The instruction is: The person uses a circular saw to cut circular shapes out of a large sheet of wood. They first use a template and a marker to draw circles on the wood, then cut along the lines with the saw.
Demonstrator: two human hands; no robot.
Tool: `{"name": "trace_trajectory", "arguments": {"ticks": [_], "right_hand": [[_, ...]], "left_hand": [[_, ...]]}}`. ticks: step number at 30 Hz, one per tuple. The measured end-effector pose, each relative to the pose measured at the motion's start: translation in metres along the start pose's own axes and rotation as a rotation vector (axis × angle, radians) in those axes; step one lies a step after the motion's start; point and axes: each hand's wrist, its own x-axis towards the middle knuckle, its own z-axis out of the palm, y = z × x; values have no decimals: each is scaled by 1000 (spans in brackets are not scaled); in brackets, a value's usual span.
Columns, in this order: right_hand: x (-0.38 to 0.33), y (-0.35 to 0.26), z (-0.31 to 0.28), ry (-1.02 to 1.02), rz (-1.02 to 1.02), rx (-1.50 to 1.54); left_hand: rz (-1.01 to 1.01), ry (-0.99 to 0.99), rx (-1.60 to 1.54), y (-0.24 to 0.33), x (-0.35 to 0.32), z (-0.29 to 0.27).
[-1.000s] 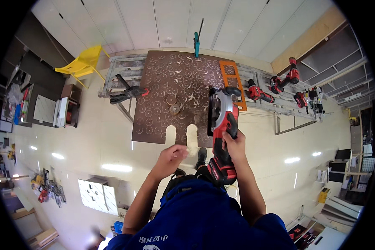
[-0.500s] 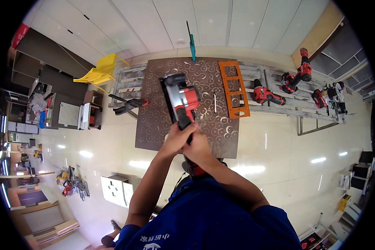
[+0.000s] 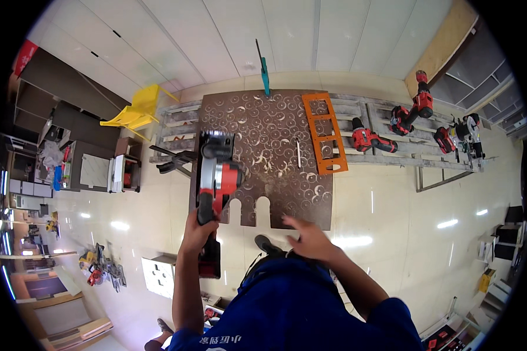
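My left hand grips the handle of a red and black cordless circular saw, held over the left edge of a dark brown board. The board is covered in circular cut marks and has two rounded slots in its near edge. My right hand hovers open just off the board's near edge, to the right of the slots, holding nothing. An orange template frame lies along the board's right side, with a thin pencil-like stick next to it.
The board rests on a grey slatted workbench carrying several red power tools. A teal clamp stands at the far edge, a black clamp at the left. A yellow chair and shelves stand to the left.
The saw has moved from the board's middle to its left edge. My right hand has let go of it and now hovers open at the near edge; only my left hand holds the saw.
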Motion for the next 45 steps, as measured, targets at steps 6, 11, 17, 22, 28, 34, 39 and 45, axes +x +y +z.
{"name": "trace_trajectory", "arguments": {"ticks": [6,11,17,22,28,34,39,45], "right_hand": [[-52,71,-22,142,188,-202],[-62,67,-2,245,228,-101],[-93,55,20,261,209,-80],[-102,74,-6,301,313,-11],[-72,111,-72,325,287,39],[-50,156,-125,327,256,121],[-42,171,-149,300,269,153],[-51,170,-166,253,324,177]], "left_hand": [[-129,-4,-41,-12,-19,-44],[-58,-15,71,-35,-9,-50],[19,-121,17,-33,14,-26],[26,-197,69,-20,46,15],[52,-141,183,-4,90,73],[8,-69,330,11,138,124],[-44,-111,342,34,185,162],[92,-61,496,54,230,196]]}}
